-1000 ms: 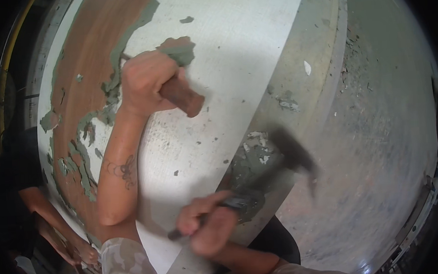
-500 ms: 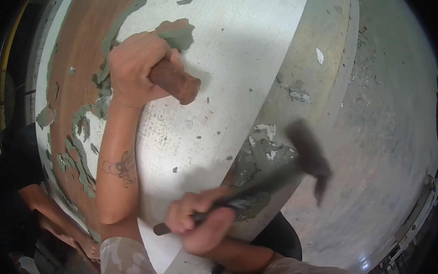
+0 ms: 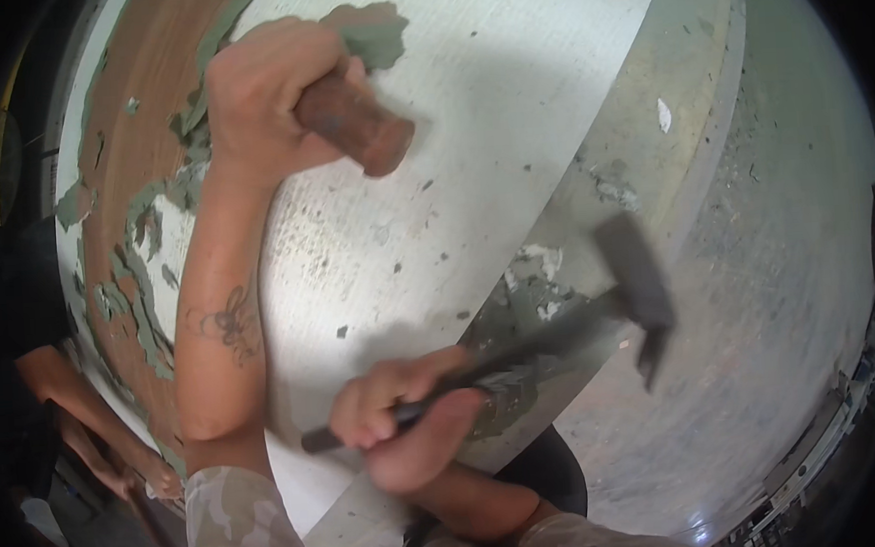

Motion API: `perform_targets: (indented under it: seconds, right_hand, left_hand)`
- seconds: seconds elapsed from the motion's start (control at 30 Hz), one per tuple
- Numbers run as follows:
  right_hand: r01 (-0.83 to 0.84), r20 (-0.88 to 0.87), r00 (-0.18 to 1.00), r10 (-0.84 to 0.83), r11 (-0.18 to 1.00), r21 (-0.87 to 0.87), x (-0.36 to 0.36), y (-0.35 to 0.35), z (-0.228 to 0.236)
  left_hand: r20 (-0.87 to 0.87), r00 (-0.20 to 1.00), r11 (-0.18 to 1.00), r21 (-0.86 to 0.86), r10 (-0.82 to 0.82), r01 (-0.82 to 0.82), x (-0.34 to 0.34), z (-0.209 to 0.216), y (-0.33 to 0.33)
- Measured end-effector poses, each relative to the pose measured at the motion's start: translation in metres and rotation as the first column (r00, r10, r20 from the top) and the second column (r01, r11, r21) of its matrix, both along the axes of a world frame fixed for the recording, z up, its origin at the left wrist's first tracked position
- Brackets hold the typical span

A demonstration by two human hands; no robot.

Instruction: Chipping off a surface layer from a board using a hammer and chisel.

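Observation:
My left hand (image 3: 264,84) is wrapped round a thick, brown, worn tool handle (image 3: 356,126). Its butt end points toward me and to the right; the far end of the tool is hidden behind the hand. Under it lies a large white panel (image 3: 433,204), with grey-green coating (image 3: 375,37) beside the fist. My right hand (image 3: 406,421) grips a dark claw hammer (image 3: 552,339) low on its shaft. The hammer's head (image 3: 636,271) is up to the right, apart from the handle, slightly smeared by motion.
At left the panel shows a brown strip (image 3: 118,208) with ragged grey-green coating. Scraped flakes (image 3: 538,282) and a white chip (image 3: 663,115) lie on the lower surface to the right. Another person's arm (image 3: 90,405) is at the far left, holding a stick-like thing.
My left hand and the handle appear higher in the picture. The hammer has shifted slightly right and up. The panel and the flakes have shifted in view too.

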State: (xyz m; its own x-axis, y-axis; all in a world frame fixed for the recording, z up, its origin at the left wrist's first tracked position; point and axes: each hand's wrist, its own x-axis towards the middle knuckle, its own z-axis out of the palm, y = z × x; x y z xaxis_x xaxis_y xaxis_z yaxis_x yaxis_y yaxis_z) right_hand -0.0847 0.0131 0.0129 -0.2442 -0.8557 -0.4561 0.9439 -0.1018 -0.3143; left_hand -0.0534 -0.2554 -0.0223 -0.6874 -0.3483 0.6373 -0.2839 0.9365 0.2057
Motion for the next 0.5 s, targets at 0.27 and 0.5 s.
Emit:
perform_targets:
  seconds: [0.27, 0.5]
  right_hand:
    - [-0.118, -0.097, 0.988, 0.116, 0.993, -0.007, -0.014, -0.009, -0.002]
    - [-0.03, -0.058, 0.998, 0.029, 0.999, -0.024, -0.002, -0.007, -0.004]
  left_hand:
    - [0.0, 0.999, 0.998, -0.04, 0.048, -0.048, -0.008, -0.003, -0.002]
    - [0.015, 0.998, 0.998, -0.016, 0.065, -0.065, -0.007, -0.002, -0.003]
